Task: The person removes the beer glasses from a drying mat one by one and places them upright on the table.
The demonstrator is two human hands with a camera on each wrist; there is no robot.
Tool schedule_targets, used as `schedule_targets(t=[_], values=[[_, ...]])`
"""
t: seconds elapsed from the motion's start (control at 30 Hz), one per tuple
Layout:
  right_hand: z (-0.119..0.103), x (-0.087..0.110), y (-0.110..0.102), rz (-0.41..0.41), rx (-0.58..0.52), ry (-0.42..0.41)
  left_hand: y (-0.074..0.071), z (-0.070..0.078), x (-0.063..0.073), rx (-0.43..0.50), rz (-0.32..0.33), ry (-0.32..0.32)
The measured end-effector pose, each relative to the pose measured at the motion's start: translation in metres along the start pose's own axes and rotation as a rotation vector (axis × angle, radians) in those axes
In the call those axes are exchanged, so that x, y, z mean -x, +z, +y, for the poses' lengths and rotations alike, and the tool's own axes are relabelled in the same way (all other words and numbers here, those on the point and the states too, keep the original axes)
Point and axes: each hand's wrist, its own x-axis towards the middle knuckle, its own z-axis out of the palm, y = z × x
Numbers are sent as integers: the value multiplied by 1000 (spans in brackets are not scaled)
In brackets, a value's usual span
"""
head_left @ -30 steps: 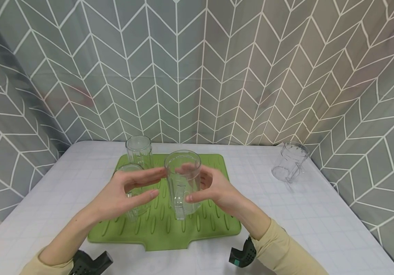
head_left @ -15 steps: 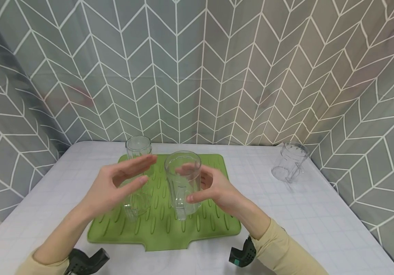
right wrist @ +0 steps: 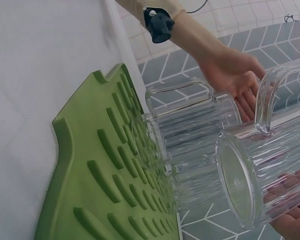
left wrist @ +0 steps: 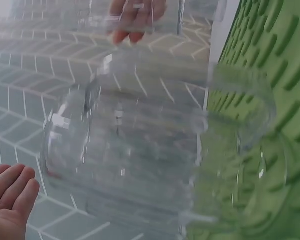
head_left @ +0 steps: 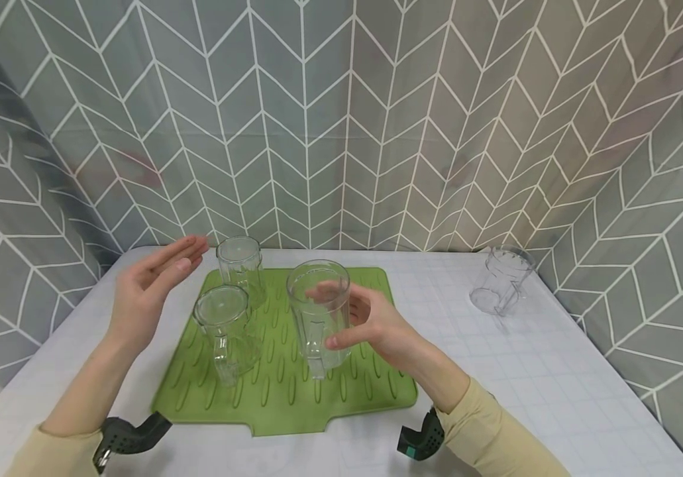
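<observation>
My right hand (head_left: 373,321) grips a clear ribbed mug (head_left: 304,315) from its right side, over the green ridged mat (head_left: 290,414). In the right wrist view this mug (right wrist: 285,145) has its round end raised off the mat, handle uppermost. My left hand (head_left: 138,291) is held in the air left of the mat, fingers straight, touching nothing. Nearest to it, two more clear mugs stand on the mat's left side: a front mug (head_left: 223,321) and a back mug (head_left: 240,262). The left wrist view shows the front mug (left wrist: 140,145) blurred, beside my left fingers (left wrist: 22,195).
Another clear mug (head_left: 502,281) stands at the far right of the white table (head_left: 448,318). Patterned grey curtains (head_left: 329,132) enclose the back and sides. Each wrist carries a black camera mount (head_left: 421,437).
My left hand has moved away from the held mug, leftward past the front mug to the mat's left side. My right hand still holds its mug in nearly the same place.
</observation>
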Motion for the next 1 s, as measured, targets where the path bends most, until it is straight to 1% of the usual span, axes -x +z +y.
schedule_targets(t=[0.1,0.2,0.33,0.53,0.77,0.87,1.0], values=[[0,0,0,4,-4,5,-8,-6,-3,81,40,14],[0,-1,-1,7,-7,6,-13,-11,-4,116,69,4],[1,-2,-2,11,-18,9,-20,-16,-5,140,104,-37],[3,-2,-4,10,-20,-10,-33,-28,-3,158,130,-101],[5,-3,-7,6,-37,-34,-49,-40,1,250,147,-185],[6,-3,-8,11,-44,-33,-53,-45,2,253,144,-230],[7,-4,-10,20,-38,-36,-58,-52,4,193,139,-285]])
